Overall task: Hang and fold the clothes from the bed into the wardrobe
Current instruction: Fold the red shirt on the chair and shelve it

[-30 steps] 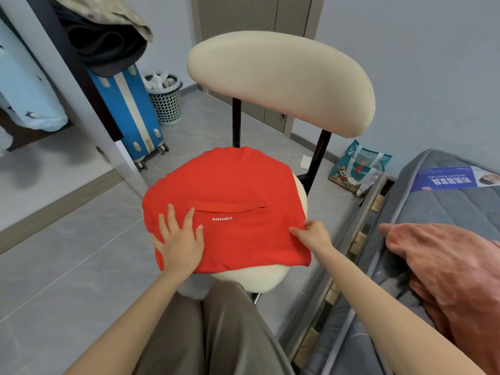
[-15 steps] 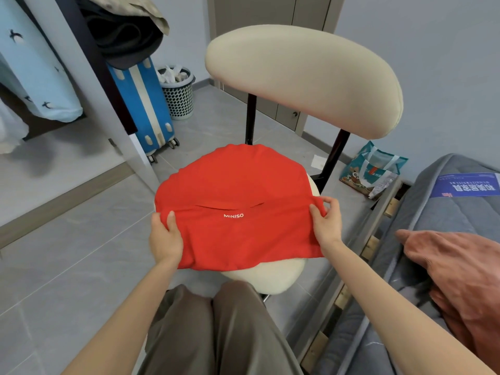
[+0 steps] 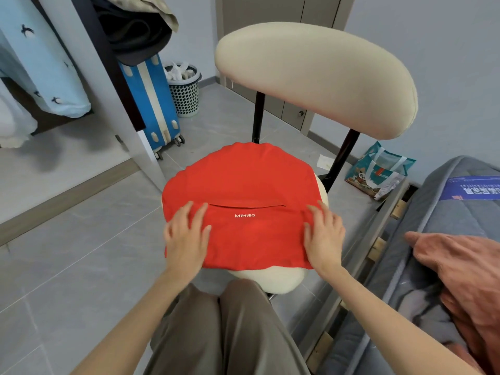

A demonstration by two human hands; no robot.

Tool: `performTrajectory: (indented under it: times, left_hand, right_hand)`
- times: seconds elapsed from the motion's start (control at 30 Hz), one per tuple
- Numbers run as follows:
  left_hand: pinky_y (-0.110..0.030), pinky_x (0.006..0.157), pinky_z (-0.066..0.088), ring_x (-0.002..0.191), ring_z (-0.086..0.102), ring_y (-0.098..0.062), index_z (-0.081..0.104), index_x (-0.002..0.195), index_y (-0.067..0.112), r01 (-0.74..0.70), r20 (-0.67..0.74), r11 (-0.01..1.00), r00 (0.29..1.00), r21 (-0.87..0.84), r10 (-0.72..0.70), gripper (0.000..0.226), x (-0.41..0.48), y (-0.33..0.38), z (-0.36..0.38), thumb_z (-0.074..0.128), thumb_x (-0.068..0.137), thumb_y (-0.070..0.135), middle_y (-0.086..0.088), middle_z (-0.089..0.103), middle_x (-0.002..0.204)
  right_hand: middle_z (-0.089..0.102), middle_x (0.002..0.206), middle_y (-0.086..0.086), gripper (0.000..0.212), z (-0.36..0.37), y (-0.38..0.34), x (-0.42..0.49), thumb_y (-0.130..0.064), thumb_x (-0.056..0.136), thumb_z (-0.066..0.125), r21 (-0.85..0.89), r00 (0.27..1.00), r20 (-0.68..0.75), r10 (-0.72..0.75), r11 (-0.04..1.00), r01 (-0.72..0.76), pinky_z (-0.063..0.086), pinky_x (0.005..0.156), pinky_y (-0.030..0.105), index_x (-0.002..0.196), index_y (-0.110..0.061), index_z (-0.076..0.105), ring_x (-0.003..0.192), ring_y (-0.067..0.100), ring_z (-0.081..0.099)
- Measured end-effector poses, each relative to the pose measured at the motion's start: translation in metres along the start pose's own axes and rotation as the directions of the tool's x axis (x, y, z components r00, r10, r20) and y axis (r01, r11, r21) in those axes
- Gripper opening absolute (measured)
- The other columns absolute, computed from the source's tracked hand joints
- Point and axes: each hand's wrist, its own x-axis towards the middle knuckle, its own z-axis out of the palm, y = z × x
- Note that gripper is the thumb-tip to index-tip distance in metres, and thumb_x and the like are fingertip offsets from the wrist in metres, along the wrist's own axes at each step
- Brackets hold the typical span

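1. Red garment (image 3: 243, 190) with white "MINISO" lettering lies flat on the chair seat (image 3: 273, 280). It covers most of the cushion; a cream edge shows at 6 o'clock.
2. Left hand (image 3: 186, 239): palm down on the garment at its 8 o'clock corner, fingers straight and spread. Pressing, nothing gripped.
3. Right hand (image 3: 323, 236): palm down at the garment's 4 o'clock edge, fingers straight and slightly apart. Pressing too, no pinch.
4. A seam or slit runs across the garment between the two hands, just above the lettering.
5. Cream backrest (image 3: 316, 77) at 12 o'clock of the seat, on dark posts.
6. Bed (image 3: 446, 212) at 3 o'clock of the chair, with a grey mattress. A rust-coloured garment (image 3: 465, 280) is heaped on it, well apart from the chair.
7. Wardrobe (image 3: 102, 85) at 10 o'clock, open. A pale blue garment (image 3: 46, 71) with a bird print hangs inside.
8. Blue suitcase (image 3: 151, 104) at 11 o'clock with dark clothes (image 3: 135, 36) piled on top. Mesh bin (image 3: 185, 96) just beside it.
9. Printed bag (image 3: 378, 171) on the floor at 2 o'clock, between chair and bed.
10. Knees in brown trousers (image 3: 230, 334) at 6 o'clock, close up to the seat.
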Motion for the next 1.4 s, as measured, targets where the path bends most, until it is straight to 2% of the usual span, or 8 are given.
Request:
performTrajectory:
  times: [0.13,0.3,0.47,0.8,0.9,1.13,1.3,1.4]
  left_hand:
    - [-0.053,0.115,-0.009,0.147,-0.016,-0.026,-0.011,0.146,0.049,-0.222,0.389,0.969,0.906,0.106,0.165,0.064,-0.016,0.017,0.025,0.028,0.096,0.058,0.001,-0.017,0.16]
    - [-0.06,0.111,-0.012,0.137,-0.037,-0.028,-0.034,0.137,0.044,-0.302,0.544,0.928,0.827,0.219,0.14,0.101,-0.012,-0.018,0.023,0.04,0.078,0.078,-0.006,-0.041,0.149]
    - [-0.054,0.115,-0.008,0.144,-0.024,-0.03,-0.033,0.136,0.045,-0.377,0.511,0.881,0.837,0.284,0.194,0.11,-0.011,-0.035,0.011,0.062,0.09,0.017,-0.009,-0.035,0.152]
    - [-0.042,0.12,0.005,0.149,-0.004,-0.022,-0.005,0.148,0.048,-0.372,0.583,0.896,0.794,0.244,0.171,0.088,-0.007,-0.023,-0.021,0.034,0.092,-0.008,-0.005,-0.003,0.162]
    - [-0.04,0.12,0.01,0.149,0.004,-0.022,0.008,0.149,0.048,-0.346,0.627,0.913,0.766,0.216,0.142,0.087,-0.011,-0.014,-0.038,0.032,0.09,-0.011,-0.007,0.007,0.162]
    - [-0.03,0.093,0.043,0.116,0.056,-0.022,0.059,0.126,0.03,-0.214,0.617,0.977,0.768,-0.005,0.171,0.034,-0.024,-0.001,-0.09,0.05,0.096,0.016,0.004,0.063,0.125]
    - [-0.031,0.065,0.038,0.084,0.056,-0.022,0.05,0.076,0.023,-0.173,0.596,0.984,0.788,-0.031,0.157,0.017,-0.023,0.006,-0.119,0.056,0.091,0.019,0.006,0.057,0.078]
    - [-0.027,0.06,0.04,0.077,0.056,-0.012,0.056,0.082,0.032,-0.114,0.519,0.993,0.848,-0.022,0.109,0.011,-0.014,0.007,-0.126,0.057,0.092,0.028,0.011,0.059,0.081]
  right_hand:
    - [0.012,0.162,-0.008,0.055,0.01,-0.027,-0.021,-0.054,0.098,0.038,-0.025,0.821,0.423,-0.384,0.901,0.434,0.002,0.117,0.059,0.149,-0.047,0.02,0.148,0.028,0.01]
    - [-0.025,0.157,-0.015,0.077,0.008,0.007,-0.016,-0.076,0.086,0.025,-0.132,0.702,0.681,-0.206,0.909,0.395,-0.01,0.114,0.062,0.141,-0.053,-0.023,0.145,0.028,-0.025]
    - [-0.031,0.156,-0.009,0.089,-0.001,0.023,-0.01,-0.081,0.079,0.029,-0.151,0.623,0.737,-0.263,0.834,0.53,-0.007,0.114,0.061,0.14,-0.05,-0.028,0.144,0.035,-0.024]
    - [0.021,0.16,0.004,0.063,-0.021,0.011,-0.021,-0.004,0.098,0.044,-0.199,0.681,0.66,-0.318,0.8,0.566,0.027,0.116,0.038,0.152,-0.023,0.019,0.143,0.03,0.028]
    - [0.057,0.127,0.001,0.049,-0.042,0.001,-0.019,0.0,0.093,0.041,-0.162,0.729,0.591,-0.345,0.835,0.526,0.044,0.092,0.035,0.136,-0.023,0.041,0.112,0.025,0.055]
    - [0.061,0.092,0.011,0.032,-0.095,-0.005,-0.033,0.004,0.083,0.041,-0.05,0.737,0.605,-0.302,0.909,0.414,0.046,0.074,0.039,0.106,-0.015,0.053,0.089,0.034,0.056]
    - [0.052,0.078,-0.006,0.028,-0.13,-0.009,-0.039,-0.015,0.077,0.052,-0.071,0.805,0.528,-0.269,0.931,0.357,0.037,0.062,0.032,0.104,-0.024,0.053,0.082,0.026,0.056]
    - [0.056,0.082,-0.005,0.028,-0.14,-0.014,-0.033,-0.024,0.079,0.054,-0.131,0.873,0.432,-0.225,0.942,0.308,0.033,0.063,0.031,0.107,-0.029,0.053,0.084,0.026,0.057]
